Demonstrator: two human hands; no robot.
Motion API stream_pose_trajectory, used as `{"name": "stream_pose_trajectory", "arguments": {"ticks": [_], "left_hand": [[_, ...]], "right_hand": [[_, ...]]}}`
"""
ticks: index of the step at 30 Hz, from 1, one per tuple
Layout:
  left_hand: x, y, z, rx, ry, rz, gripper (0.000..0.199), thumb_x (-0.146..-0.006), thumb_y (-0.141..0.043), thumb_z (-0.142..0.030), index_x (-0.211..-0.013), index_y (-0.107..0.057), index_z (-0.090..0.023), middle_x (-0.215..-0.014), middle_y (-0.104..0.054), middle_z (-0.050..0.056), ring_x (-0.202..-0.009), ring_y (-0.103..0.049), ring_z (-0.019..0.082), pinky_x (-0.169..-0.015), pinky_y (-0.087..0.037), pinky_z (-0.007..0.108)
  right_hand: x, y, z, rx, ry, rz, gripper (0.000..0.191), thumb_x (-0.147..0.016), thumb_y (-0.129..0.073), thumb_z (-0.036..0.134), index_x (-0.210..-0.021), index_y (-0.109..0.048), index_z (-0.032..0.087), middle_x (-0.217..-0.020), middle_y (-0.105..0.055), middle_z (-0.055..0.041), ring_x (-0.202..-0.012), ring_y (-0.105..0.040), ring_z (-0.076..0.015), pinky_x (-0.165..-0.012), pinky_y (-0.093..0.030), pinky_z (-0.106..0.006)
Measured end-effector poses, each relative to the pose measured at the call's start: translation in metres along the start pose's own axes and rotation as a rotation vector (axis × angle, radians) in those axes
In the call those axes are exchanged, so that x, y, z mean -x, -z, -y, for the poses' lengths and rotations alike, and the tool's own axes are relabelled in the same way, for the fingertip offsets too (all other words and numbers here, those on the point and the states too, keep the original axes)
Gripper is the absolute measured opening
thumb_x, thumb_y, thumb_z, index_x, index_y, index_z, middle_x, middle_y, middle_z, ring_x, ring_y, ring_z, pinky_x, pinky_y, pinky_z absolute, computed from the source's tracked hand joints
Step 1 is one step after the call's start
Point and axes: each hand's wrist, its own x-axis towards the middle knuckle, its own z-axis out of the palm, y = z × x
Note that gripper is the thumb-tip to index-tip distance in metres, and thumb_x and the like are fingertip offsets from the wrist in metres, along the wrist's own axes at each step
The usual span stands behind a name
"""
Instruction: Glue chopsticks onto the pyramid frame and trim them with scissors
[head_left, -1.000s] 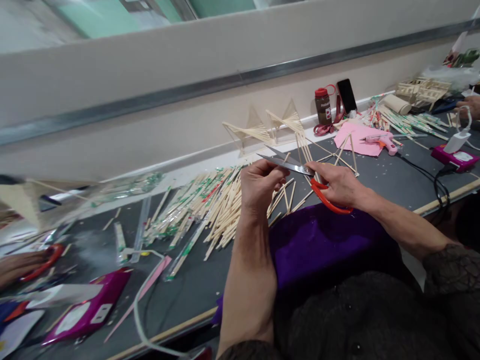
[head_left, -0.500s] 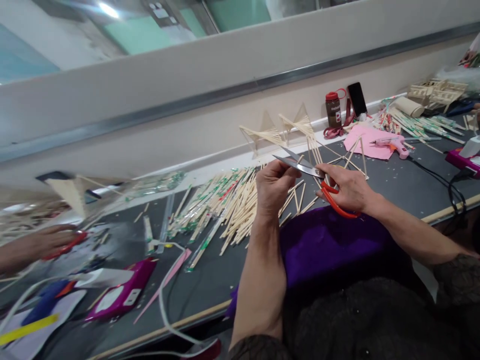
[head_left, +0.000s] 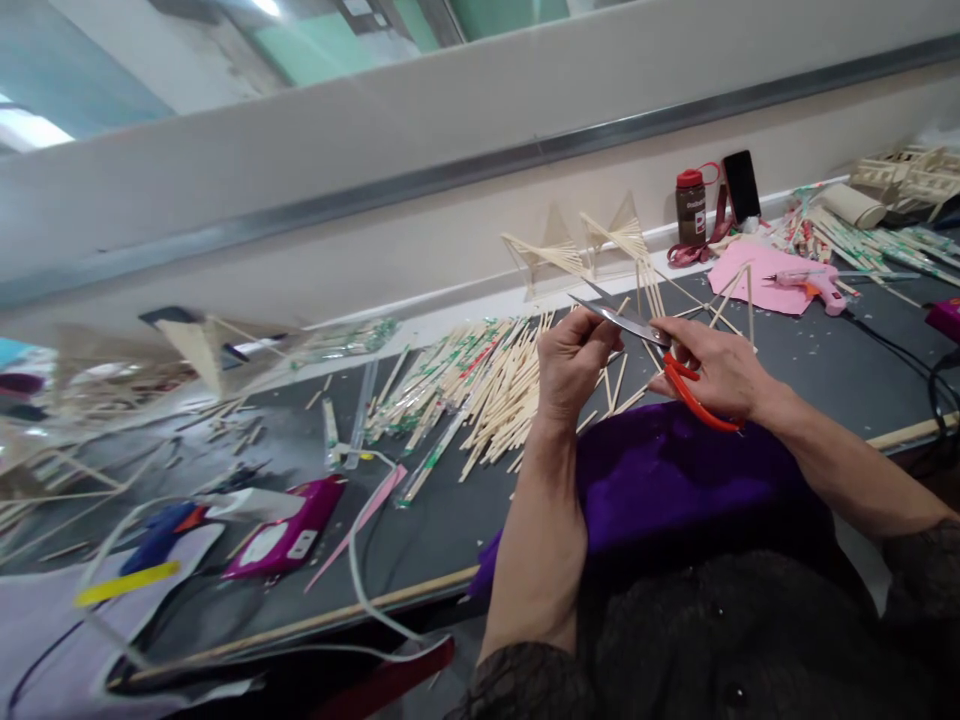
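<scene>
Orange-handled scissors (head_left: 636,324) are in my right hand (head_left: 716,368), their blades parted and pointing up and left. My left hand (head_left: 574,362) is closed in a pinch beside the blades. A thin wooden stick (head_left: 624,304) shows its end between the blades; the rest is hidden by the fingers. Purple cloth (head_left: 690,475) lies below both hands. Just left of my left hand is a heap of bare wooden sticks (head_left: 504,400), with wrapped chopsticks (head_left: 442,375) beside it. Behind the scissors stands a frame of joined sticks (head_left: 651,287).
Two twisted stick models (head_left: 546,254) stand against the wall. A bottle (head_left: 691,210), a phone (head_left: 741,188) and a pink glue gun (head_left: 814,285) on pink paper (head_left: 739,270) are at the right. A magenta packet (head_left: 289,530) and a white cable (head_left: 358,565) lie left.
The view has swung left, so the bench appears shifted right. Another person's hand with red-handled scissors has left the far left of view. My hands keep their hold beside each other.
</scene>
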Motion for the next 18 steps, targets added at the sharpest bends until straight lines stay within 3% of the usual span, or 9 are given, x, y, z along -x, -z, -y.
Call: {"name": "stream_pose_trajectory", "arguments": {"ticks": [7, 12, 18], "left_hand": [[0.004, -0.003, -0.006, -0.126, -0.085, -0.018, 0.017, -0.082, -0.068, -0.024, -0.065, -0.069, -0.022, -0.054, -0.059, -0.002, -0.05, -0.048, 0.01, -0.051, -0.038, 0.025], [0.006, -0.006, -0.01, -0.177, -0.123, -0.001, 0.016, -0.082, -0.069, -0.022, -0.067, -0.071, -0.022, -0.053, -0.058, -0.003, -0.051, -0.05, 0.01, -0.053, -0.04, 0.025], [0.003, -0.005, -0.001, -0.202, -0.178, 0.023, 0.02, -0.084, -0.066, -0.023, -0.064, -0.066, -0.022, -0.053, -0.059, -0.003, -0.049, -0.051, 0.009, -0.052, -0.041, 0.024]], "right_hand": [[0.0, -0.003, -0.004, -0.031, 0.037, -0.001, 0.06, -0.082, -0.073, 0.039, -0.136, -0.054, 0.024, -0.106, -0.066, -0.0074, -0.086, -0.062, -0.0217, -0.083, -0.052, -0.042], [0.0, -0.005, -0.005, -0.015, 0.03, 0.001, 0.064, -0.083, -0.072, 0.043, -0.141, -0.052, 0.023, -0.107, -0.062, -0.0089, -0.09, -0.062, -0.0235, -0.085, -0.052, -0.042], [-0.002, -0.005, -0.008, -0.061, 0.065, 0.029, 0.057, -0.087, -0.07, 0.046, -0.136, -0.053, 0.023, -0.103, -0.064, -0.007, -0.083, -0.059, -0.0206, -0.08, -0.049, -0.037]]}}
